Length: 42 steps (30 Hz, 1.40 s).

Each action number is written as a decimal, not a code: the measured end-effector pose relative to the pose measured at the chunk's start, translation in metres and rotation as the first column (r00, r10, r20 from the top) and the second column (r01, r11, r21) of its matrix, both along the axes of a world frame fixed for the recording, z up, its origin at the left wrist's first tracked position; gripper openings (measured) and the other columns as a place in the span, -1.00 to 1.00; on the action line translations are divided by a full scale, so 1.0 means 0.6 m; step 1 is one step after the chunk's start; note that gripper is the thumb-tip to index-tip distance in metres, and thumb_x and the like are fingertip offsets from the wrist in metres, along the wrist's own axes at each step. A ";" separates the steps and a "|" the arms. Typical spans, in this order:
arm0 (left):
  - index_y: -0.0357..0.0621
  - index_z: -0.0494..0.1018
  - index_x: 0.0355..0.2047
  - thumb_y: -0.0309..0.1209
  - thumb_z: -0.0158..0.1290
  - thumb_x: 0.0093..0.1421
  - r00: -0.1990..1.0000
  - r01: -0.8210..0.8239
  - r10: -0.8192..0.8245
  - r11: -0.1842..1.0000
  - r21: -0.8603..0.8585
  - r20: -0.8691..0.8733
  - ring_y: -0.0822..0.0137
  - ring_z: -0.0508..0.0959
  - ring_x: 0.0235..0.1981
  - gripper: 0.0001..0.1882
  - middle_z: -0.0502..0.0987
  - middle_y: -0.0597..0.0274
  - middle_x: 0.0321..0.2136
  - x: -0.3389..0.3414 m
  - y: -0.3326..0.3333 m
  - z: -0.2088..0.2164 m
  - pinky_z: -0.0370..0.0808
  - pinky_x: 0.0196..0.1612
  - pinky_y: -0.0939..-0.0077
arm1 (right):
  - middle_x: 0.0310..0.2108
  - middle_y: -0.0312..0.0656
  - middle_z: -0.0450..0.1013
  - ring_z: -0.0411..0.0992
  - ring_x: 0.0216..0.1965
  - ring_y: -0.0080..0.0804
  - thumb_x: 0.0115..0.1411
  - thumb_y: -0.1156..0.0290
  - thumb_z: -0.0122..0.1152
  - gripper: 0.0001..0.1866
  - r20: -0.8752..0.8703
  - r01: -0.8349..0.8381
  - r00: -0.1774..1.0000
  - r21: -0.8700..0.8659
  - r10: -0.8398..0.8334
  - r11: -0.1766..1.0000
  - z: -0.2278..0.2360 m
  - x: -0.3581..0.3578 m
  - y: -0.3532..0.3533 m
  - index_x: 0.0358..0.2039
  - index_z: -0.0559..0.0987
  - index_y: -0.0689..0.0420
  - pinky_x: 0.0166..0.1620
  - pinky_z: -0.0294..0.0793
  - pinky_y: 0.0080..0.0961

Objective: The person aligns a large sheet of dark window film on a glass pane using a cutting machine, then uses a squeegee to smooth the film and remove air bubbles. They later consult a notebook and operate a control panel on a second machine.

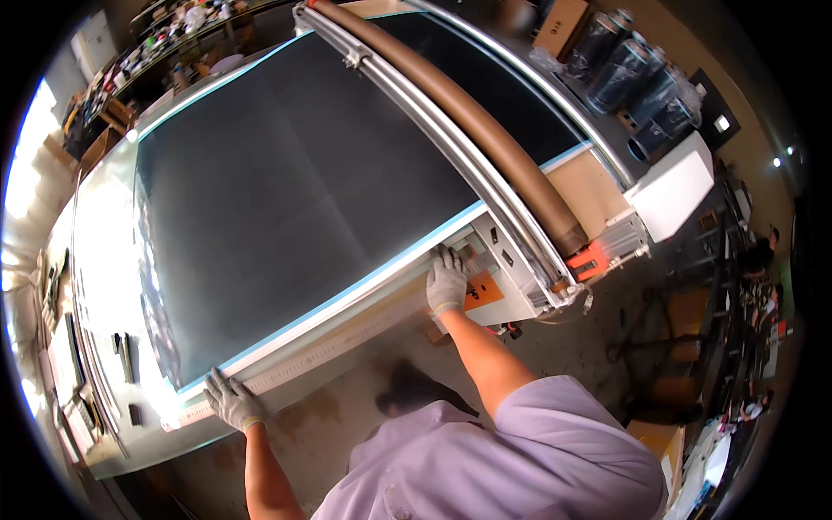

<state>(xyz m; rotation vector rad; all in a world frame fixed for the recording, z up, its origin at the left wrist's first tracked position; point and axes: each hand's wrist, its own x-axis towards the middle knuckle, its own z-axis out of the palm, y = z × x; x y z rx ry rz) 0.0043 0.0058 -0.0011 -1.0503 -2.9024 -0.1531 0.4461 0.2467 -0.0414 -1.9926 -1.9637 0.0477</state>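
A large dark sheet (pixel 295 199) with light-blue edges covers the table in front of me. My left hand (pixel 232 401), in a grey knit glove, lies at the sheet's near left corner, its fingers stretched and apart. They rest on the white border strip beside a ruler-marked rail (pixel 303 361). My right hand (pixel 447 282), gloved alike, is at the near edge by the metal end of the roller carriage (pixel 520 286). Its fingers point away from me and hold nothing that I can see. What lies under its palm is hidden.
A long brown roll (pixel 468 121) and silver rails (pixel 407 95) cross the table on the right. An orange plate (pixel 485 291) sits beside my right hand. Plastic-wrapped rolls (pixel 620 74) stand at the far right. A cluttered bench (pixel 173 43) is at the far left.
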 end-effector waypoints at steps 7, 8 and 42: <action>0.08 0.25 0.37 -0.12 -0.13 0.39 1.000 -0.012 0.012 1.000 0.022 -0.005 0.04 0.14 0.42 -0.44 0.19 0.10 0.40 0.001 0.002 0.008 0.02 0.44 0.20 | 0.17 0.04 0.38 0.29 0.23 0.07 0.18 0.39 0.09 -0.55 0.012 -0.072 0.997 0.006 0.072 0.997 0.006 0.000 -0.009 0.09 0.49 0.22 0.32 0.16 0.02; 0.07 0.26 0.36 -0.13 -0.12 0.38 1.000 0.007 -0.006 0.999 0.048 -0.016 0.01 0.14 0.41 -0.44 0.21 0.13 0.39 -0.003 0.010 0.005 0.02 0.43 0.19 | 0.21 0.04 0.35 0.26 0.27 0.03 0.24 0.33 0.06 -0.53 0.134 -0.074 0.990 0.161 0.053 0.984 -0.020 0.013 -0.007 0.15 0.47 0.19 0.36 0.12 0.01; -0.04 0.19 0.39 -0.09 -0.25 0.44 0.997 0.037 -0.033 0.998 0.053 -0.073 0.03 0.16 0.39 -0.42 0.20 0.21 0.40 -0.018 -0.007 -0.034 0.11 0.41 0.22 | 0.35 -0.04 0.22 0.17 0.34 0.01 0.28 0.22 0.04 -0.47 0.017 -0.017 1.000 0.012 0.017 1.000 -0.018 0.007 0.004 0.22 0.40 0.17 0.41 0.09 -0.11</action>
